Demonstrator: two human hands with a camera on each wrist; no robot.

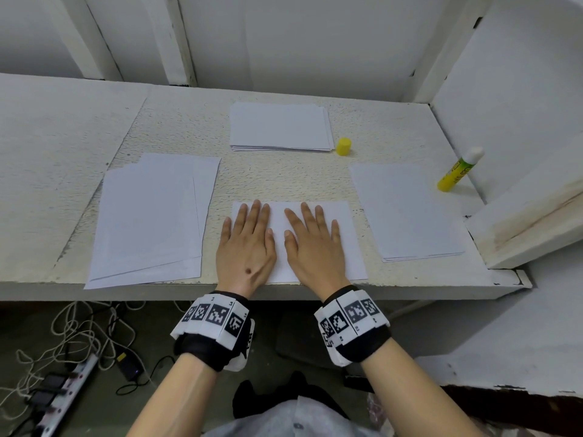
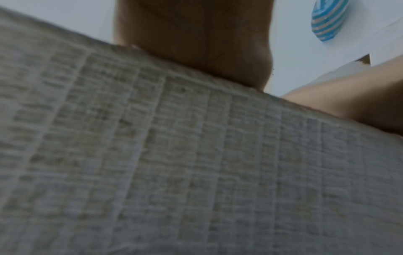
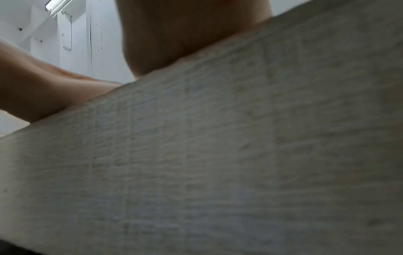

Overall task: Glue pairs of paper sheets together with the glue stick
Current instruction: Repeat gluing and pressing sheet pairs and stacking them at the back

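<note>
While flat on paper (image 1: 318,234): both hands.

Rough white-painted counter (image 1: 176,127) with a speckled, worn patch in the middle, chipped along the front edge (image 1: 284,291). Behind it, white wall panels (image 1: 315,42) split by upright battens (image 1: 176,39), scuffed and flaking; at right, a white boxed ledge (image 1: 530,228), stained yellowish along its seam. Below, dim grey floor (image 1: 94,405) strewn with tangled pale cords (image 1: 72,335), a power strip (image 1: 63,392) at left.
</note>
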